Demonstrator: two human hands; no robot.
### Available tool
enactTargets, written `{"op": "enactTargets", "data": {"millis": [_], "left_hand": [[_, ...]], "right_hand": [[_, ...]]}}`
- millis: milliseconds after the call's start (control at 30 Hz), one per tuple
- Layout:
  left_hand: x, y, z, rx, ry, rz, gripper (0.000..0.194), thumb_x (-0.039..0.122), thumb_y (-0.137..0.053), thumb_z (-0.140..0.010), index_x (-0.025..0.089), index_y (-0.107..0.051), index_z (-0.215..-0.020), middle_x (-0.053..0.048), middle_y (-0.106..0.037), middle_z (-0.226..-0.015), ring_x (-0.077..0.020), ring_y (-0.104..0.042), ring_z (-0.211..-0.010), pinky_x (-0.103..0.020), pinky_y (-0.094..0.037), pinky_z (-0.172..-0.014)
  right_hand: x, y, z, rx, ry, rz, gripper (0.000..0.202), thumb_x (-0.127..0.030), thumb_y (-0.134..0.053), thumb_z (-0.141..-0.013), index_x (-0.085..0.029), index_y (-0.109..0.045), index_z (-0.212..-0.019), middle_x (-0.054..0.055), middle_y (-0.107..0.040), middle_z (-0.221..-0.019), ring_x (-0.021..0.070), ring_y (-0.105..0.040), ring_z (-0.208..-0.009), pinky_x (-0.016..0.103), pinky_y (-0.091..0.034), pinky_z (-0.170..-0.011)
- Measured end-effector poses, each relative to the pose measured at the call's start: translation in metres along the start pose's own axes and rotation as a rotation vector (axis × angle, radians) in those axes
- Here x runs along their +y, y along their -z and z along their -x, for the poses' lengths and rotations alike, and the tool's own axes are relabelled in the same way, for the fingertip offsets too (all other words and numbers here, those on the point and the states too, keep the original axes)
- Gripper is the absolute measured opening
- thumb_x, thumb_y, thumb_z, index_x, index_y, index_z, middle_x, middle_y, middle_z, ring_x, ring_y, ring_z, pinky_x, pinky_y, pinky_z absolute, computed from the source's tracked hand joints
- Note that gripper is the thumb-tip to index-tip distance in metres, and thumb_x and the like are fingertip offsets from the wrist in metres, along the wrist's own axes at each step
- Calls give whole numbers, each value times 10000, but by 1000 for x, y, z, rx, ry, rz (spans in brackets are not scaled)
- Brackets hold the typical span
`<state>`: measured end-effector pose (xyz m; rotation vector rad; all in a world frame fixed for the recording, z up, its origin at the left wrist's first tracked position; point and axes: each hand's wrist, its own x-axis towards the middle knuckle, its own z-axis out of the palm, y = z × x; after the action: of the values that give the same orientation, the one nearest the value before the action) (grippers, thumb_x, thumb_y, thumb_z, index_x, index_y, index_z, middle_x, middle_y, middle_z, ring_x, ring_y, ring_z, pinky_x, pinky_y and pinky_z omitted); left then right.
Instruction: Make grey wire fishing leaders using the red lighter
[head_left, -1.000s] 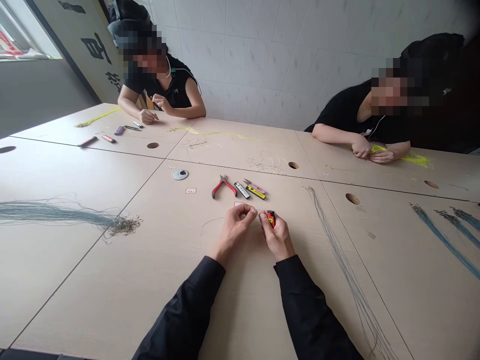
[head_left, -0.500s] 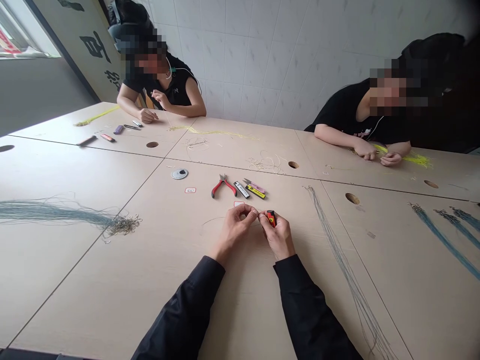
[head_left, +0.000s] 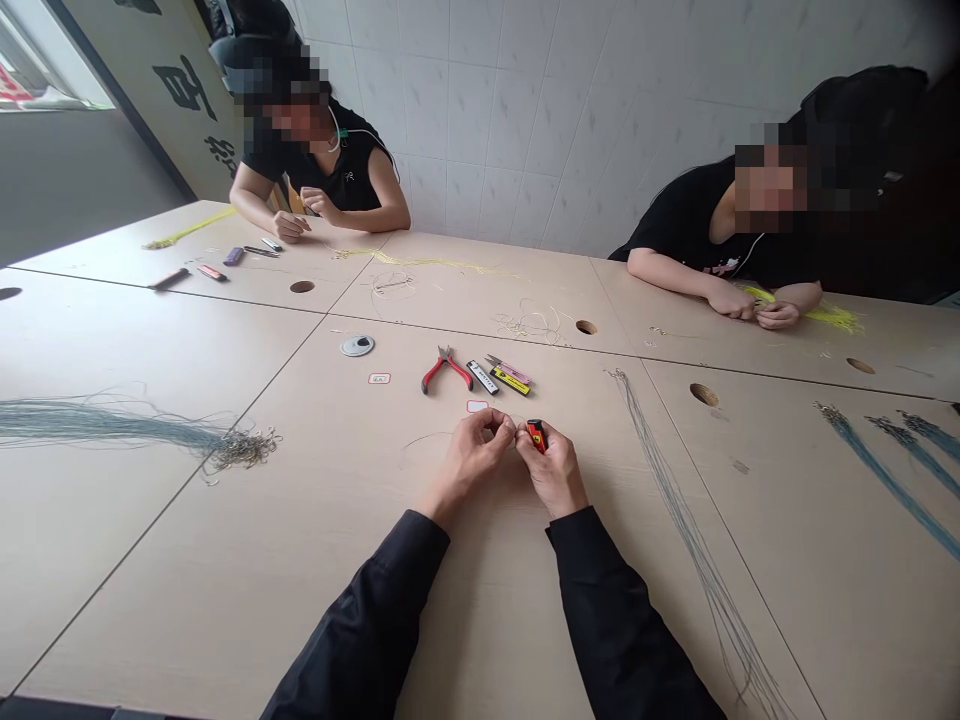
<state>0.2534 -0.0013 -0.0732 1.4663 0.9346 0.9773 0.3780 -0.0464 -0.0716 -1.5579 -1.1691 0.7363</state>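
My left hand (head_left: 474, 452) is closed in a pinch on a thin cord (head_left: 426, 438), whose loose end curves out to the left over the table. Close beside it, my right hand (head_left: 556, 478) is closed around a red and black lighter (head_left: 537, 435). Its thumb and fingertip meet near the left fingertips, where the fine cord is too small to follow clearly. No flame shows. Just beyond my hands lie red-handled pliers (head_left: 446, 370), a white lighter (head_left: 482, 377), a yellow lighter (head_left: 511, 381) and small pink snips (head_left: 511, 368).
A bundle of blue-grey cords with metal ends (head_left: 244, 448) lies left; a thinner bundle (head_left: 675, 485) runs along the right. More blue bundles (head_left: 874, 465) lie farther right. Two co-workers sit across the table (head_left: 300, 580), handling yellow cords (head_left: 829, 318). Round holes (head_left: 703, 394) pierce the tabletop.
The lighter in my right hand has tilted slightly to the left. My left hand keeps its pinch almost unmoved. Across the table, the left co-worker's hands have shifted a little.
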Motion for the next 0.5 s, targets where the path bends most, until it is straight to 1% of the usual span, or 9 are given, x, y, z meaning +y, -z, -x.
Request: {"op": "enactTargets", "data": {"millis": [167, 333, 500], "left_hand": [[3, 1, 0, 1, 18, 69, 214, 349, -575, -842, 149, -600, -767, -5, -595, -737, -113, -507, -674, -224, -377, -618], [4, 2, 0, 5, 20, 57, 213, 340, -569, -846, 149, -582, -753, 5, -566, -712, -105, -478, -654, -224, -366, -618], [6, 2, 1, 7, 20, 44, 228, 353, -567, -849, 152, -568, -742, 16, -539, -688, -99, -450, -627, -222, -349, -596]], "right_hand": [[3, 1, 0, 9, -32, -20, 289, -441, -562, -771, -155, -602, -770, -30, -499, -622, 117, -424, -584, 231, -370, -565], [4, 0, 0, 6, -35, -38, 288, -441, -574, -780, -155, -611, -777, -27, -500, -623, 120, -435, -591, 233, -381, -582], [7, 0, 0, 40, -31, -74, 307, -447, -552, -800, -151, -632, -795, -30, -462, -554, 129, -430, -559, 239, -366, -546]]}}
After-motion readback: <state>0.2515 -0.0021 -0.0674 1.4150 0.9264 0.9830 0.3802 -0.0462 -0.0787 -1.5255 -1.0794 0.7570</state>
